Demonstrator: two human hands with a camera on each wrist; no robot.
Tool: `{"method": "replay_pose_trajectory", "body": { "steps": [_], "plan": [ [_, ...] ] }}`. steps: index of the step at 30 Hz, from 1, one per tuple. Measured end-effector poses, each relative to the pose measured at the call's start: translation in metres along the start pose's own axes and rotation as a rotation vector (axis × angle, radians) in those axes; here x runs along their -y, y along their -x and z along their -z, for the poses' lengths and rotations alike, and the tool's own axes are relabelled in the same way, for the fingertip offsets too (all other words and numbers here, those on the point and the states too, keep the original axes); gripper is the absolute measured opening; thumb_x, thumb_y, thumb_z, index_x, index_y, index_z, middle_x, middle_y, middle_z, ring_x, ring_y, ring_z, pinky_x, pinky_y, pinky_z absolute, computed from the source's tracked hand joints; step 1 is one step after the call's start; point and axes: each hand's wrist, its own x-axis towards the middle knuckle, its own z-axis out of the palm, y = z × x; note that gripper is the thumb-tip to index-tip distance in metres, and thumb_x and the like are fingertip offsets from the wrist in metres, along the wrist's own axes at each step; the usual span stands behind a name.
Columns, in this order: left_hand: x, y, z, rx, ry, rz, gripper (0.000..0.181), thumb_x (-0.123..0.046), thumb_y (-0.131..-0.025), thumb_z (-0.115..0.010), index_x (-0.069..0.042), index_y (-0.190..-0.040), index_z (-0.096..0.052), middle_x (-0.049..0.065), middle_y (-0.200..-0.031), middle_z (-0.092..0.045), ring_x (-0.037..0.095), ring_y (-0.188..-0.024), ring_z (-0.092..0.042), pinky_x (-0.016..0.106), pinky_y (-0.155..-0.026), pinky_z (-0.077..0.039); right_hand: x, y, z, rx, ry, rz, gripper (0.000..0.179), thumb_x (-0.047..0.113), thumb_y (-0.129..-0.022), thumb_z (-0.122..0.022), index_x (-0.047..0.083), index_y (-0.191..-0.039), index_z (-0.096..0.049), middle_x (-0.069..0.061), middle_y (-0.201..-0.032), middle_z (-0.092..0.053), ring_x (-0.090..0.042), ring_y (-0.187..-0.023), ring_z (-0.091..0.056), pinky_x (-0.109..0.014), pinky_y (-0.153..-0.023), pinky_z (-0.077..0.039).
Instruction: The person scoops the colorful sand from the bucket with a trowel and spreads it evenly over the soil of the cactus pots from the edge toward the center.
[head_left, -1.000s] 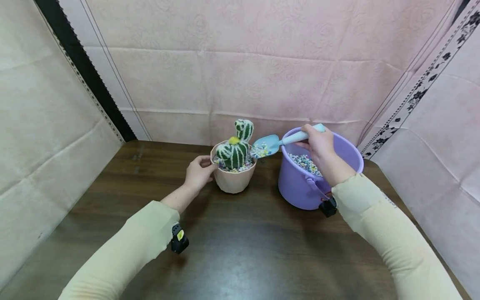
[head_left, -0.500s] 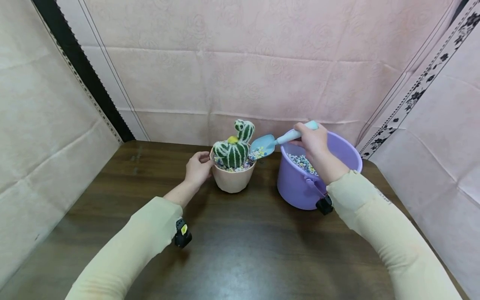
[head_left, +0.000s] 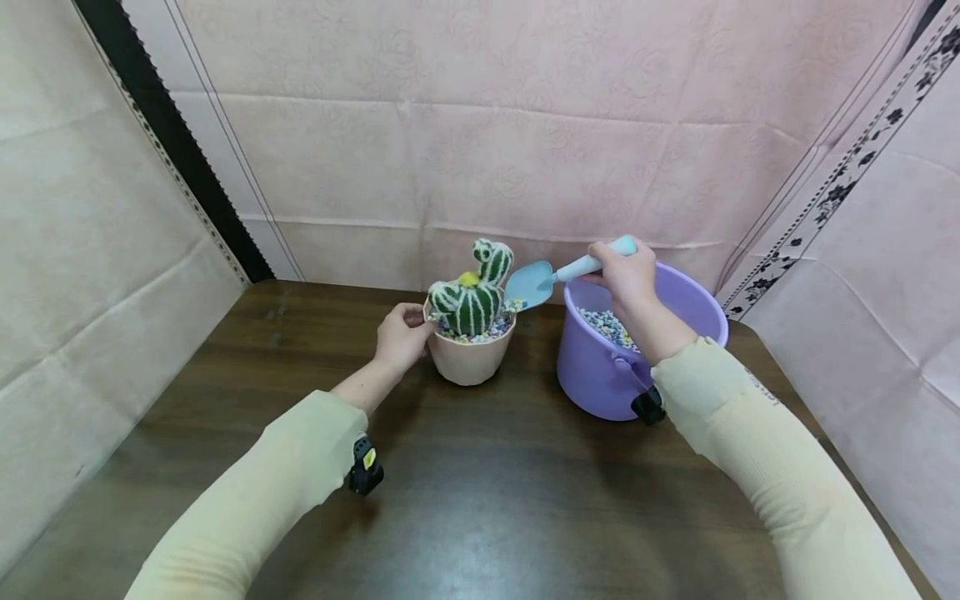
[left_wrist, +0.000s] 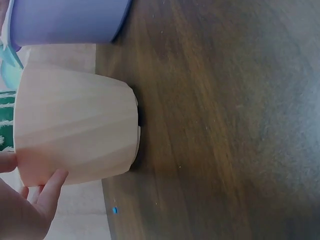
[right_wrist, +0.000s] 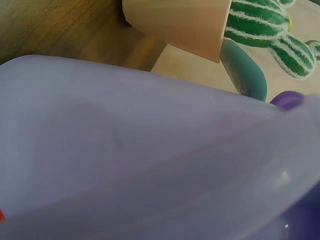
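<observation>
A cream flowerpot (head_left: 468, 363) stands upright on the table, holding a green-and-white cactus (head_left: 474, 312) with a yellow tuft. My left hand (head_left: 401, 337) pinches the pot's left rim; the left wrist view shows fingertips on its outer wall. Gripped by its handle in my right hand (head_left: 630, 275), a light blue hand trowel (head_left: 531, 285) tilts down over the pot's right rim. A few coloured pebbles lie at the blade's tip, and more pebbles (head_left: 491, 331) surround the cactus. In the right wrist view, the bucket hides my right hand.
Just right of the pot, a purple bucket (head_left: 596, 383) holds many coloured pebbles (head_left: 609, 327), its handle hanging down in front. A small blue piece (left_wrist: 115, 210) lies on the wooden table (head_left: 465, 483). Patterned cloth walls (head_left: 525, 167) rise behind and at both sides.
The trowel has moved slightly left and tipped more steeply over the pot. Most pebbles have slid off its blade. My left hand stays at the pot's rim.
</observation>
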Motion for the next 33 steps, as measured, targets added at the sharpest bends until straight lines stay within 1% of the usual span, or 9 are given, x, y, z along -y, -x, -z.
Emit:
{"method": "replay_pose_trajectory", "body": {
  "steps": [4,9,12,17,21,24,27,30,33],
  "plan": [
    [0.0,-0.003,0.002,0.001,-0.026,-0.01,0.036,-0.019,-0.092,-0.056,-0.003,-0.124,-0.054,0.016,-0.121,-0.06,0.025,-0.089,-0.062,0.023,-0.06,-0.053,-0.002,-0.001,0.0,-0.007,0.034,0.044,0.017,-0.003,-0.079,-0.057,0.006,-0.069,-0.047,0.001,-0.064,-0.053,-0.009,-0.058,-0.063,-0.029,-0.058,-0.058],
    [0.0,-0.005,0.003,0.008,-0.025,-0.014,0.035,-0.019,-0.093,-0.054,-0.006,-0.126,-0.055,0.015,-0.121,-0.06,0.023,-0.091,-0.062,0.021,-0.059,-0.053,-0.004,-0.001,-0.002,-0.013,0.08,0.102,0.019,-0.003,-0.079,-0.06,0.007,-0.068,-0.048,0.003,-0.063,-0.057,-0.007,-0.057,-0.064,-0.032,-0.062,-0.059],
    [0.0,-0.006,0.003,0.012,-0.021,-0.011,0.035,-0.018,-0.094,-0.054,-0.006,-0.127,-0.055,0.015,-0.121,-0.06,0.023,-0.09,-0.062,0.022,-0.06,-0.053,-0.004,0.001,-0.003,-0.003,0.109,0.126,0.019,-0.002,-0.079,-0.061,0.008,-0.069,-0.049,0.004,-0.066,-0.058,-0.007,-0.058,-0.063,-0.031,-0.062,-0.059],
    [0.001,-0.009,0.001,0.008,-0.011,-0.003,0.035,-0.02,-0.094,-0.054,-0.007,-0.126,-0.056,0.015,-0.12,-0.06,0.022,-0.087,-0.061,0.022,-0.06,-0.053,-0.003,0.005,-0.005,0.037,0.168,0.166,0.017,-0.001,-0.081,-0.062,0.009,-0.072,-0.05,0.003,-0.071,-0.057,-0.007,-0.065,-0.062,-0.028,-0.064,-0.059],
    [0.001,-0.011,0.0,-0.005,0.005,-0.005,0.035,-0.02,-0.093,-0.054,-0.006,-0.125,-0.057,0.015,-0.119,-0.061,0.023,-0.089,-0.061,0.022,-0.059,-0.054,-0.002,0.006,-0.005,0.052,0.196,0.178,0.016,0.0,-0.081,-0.062,0.008,-0.074,-0.051,0.002,-0.076,-0.057,-0.007,-0.07,-0.061,-0.027,-0.066,-0.059],
    [0.001,-0.012,0.001,-0.02,0.016,-0.009,0.035,-0.019,-0.093,-0.055,-0.004,-0.124,-0.057,0.016,-0.117,-0.061,0.029,-0.091,-0.063,0.023,-0.058,-0.054,-0.002,0.006,-0.005,0.05,0.204,0.177,0.015,0.0,-0.082,-0.063,0.008,-0.075,-0.051,0.002,-0.077,-0.057,-0.007,-0.071,-0.061,-0.027,-0.066,-0.059],
    [0.001,-0.013,0.001,-0.044,0.007,-0.012,0.036,-0.019,-0.092,-0.055,-0.002,-0.124,-0.057,0.017,-0.117,-0.062,0.031,-0.092,-0.063,0.024,-0.059,-0.055,-0.002,0.007,-0.004,0.048,0.206,0.18,0.016,0.0,-0.082,-0.063,0.008,-0.075,-0.052,0.002,-0.077,-0.057,-0.007,-0.071,-0.061,-0.026,-0.066,-0.059],
    [0.001,-0.014,0.002,-0.062,-0.003,-0.011,0.036,-0.02,-0.092,-0.056,-0.002,-0.124,-0.058,0.017,-0.117,-0.063,0.028,-0.09,-0.063,0.023,-0.059,-0.055,-0.003,0.008,-0.003,0.052,0.208,0.187,0.017,0.0,-0.082,-0.063,0.01,-0.074,-0.052,0.002,-0.075,-0.058,-0.007,-0.07,-0.061,-0.026,-0.066,-0.058],
    [0.001,-0.015,0.003,-0.06,-0.005,-0.006,0.036,-0.021,-0.093,-0.056,-0.002,-0.123,-0.058,0.017,-0.118,-0.062,0.024,-0.089,-0.063,0.022,-0.059,-0.055,-0.003,0.009,-0.002,0.066,0.229,0.197,0.017,0.001,-0.082,-0.064,0.012,-0.073,-0.053,0.003,-0.075,-0.058,-0.006,-0.07,-0.061,-0.025,-0.067,-0.058]
  ]
}}
